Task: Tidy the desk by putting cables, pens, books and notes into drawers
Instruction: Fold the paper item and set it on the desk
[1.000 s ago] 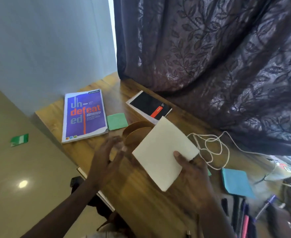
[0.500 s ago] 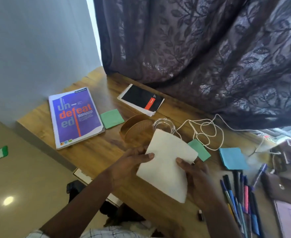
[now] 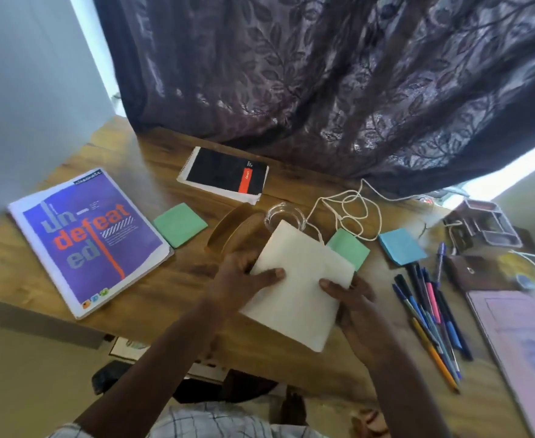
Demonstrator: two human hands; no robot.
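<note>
while tilted, booklet (image 3: 297, 298) between left hand (image 3: 239, 278), right hand (image 3: 353, 300)

Daylight only, leaking in at the gaps beside the dark curtain (image 3: 323, 74): blown-out strip top left, another at far right. Surface (image 3: 177, 289) evenly lit, soft shadows, mild sheen. Wide-angle bend at the edges; right side smeared, pink book (image 3: 528, 343) print unreadable.

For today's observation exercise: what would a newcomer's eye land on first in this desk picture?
The left hand and right hand hold a cream paper above the middle of the wooden desk. A purple book titled Undefeated lies at the left; a row of pens lies at the right.
</note>
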